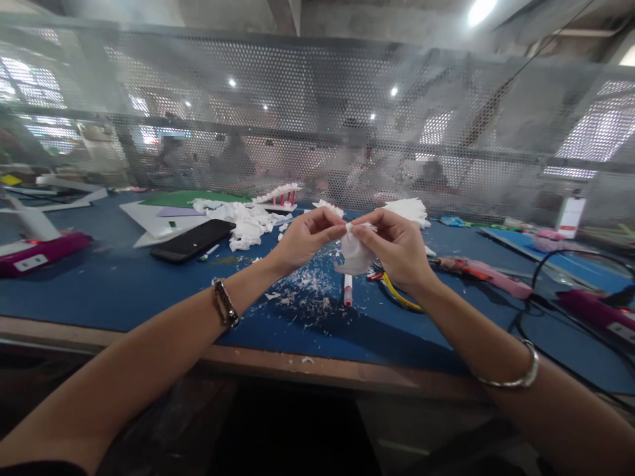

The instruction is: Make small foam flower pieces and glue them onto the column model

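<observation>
My left hand [307, 237] and my right hand [394, 244] meet above the blue table [124, 284]. Both pinch a small crumpled piece of white paper [353, 256] at its top edge, fingers closed on it. The paper hangs down between the hands. Under them lie several white paper scraps [310, 294] and a white marker with a red tip [348, 289]. Yellow-handled scissors [397, 294] lie partly hidden beneath my right wrist.
A black phone [192, 240] and a heap of white paper [245, 221] lie at the left. Pink tools [486, 271] and black cables [550, 317] lie at the right. A magenta device [42, 252] sits far left. Perforated metal mesh [317, 112] walls the back; people sit behind it.
</observation>
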A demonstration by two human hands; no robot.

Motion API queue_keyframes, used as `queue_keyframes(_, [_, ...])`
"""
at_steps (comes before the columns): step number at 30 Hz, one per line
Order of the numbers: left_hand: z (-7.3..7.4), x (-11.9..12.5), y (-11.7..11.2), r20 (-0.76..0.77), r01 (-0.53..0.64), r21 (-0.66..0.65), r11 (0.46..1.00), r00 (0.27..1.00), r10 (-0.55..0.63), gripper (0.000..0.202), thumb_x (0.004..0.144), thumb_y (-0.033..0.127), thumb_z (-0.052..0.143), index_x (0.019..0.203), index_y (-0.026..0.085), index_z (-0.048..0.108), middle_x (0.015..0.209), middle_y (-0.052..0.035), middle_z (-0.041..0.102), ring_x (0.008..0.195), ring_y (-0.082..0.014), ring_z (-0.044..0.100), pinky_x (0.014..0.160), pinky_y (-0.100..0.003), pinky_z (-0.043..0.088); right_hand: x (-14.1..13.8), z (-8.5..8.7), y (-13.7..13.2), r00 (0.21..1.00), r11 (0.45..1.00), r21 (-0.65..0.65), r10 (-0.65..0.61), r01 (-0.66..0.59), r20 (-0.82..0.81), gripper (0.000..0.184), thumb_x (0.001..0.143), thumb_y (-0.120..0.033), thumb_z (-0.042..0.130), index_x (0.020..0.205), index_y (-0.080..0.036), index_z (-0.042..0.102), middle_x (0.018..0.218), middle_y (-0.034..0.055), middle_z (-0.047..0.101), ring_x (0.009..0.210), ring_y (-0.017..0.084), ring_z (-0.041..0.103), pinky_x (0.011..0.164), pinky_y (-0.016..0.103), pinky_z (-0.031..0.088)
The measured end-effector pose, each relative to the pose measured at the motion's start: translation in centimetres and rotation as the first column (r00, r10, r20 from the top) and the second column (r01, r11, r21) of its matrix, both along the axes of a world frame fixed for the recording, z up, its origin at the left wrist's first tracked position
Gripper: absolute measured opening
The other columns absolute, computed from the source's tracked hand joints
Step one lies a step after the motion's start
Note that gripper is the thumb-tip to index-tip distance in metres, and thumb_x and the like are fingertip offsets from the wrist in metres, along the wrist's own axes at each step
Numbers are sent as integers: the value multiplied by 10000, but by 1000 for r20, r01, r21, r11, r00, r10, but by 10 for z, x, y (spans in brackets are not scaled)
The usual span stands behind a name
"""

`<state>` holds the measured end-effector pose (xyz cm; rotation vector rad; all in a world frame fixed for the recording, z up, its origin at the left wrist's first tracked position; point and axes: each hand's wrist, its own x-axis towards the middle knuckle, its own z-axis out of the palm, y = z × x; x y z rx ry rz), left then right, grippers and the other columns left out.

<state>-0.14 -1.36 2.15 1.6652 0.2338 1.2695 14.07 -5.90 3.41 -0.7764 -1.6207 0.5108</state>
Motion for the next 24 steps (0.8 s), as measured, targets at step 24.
queue_keyframes(24, [-4, 7, -5, 19, -217, 101, 971, 976, 217, 96, 647, 217, 612, 689, 132, 623, 647, -5, 604, 599, -72, 528, 585, -192, 434, 0, -8, 5, 988, 965, 229, -145, 129, 54, 60, 706, -198, 564, 710, -207, 624, 707, -24, 625, 655, 80, 552, 595, 219, 438])
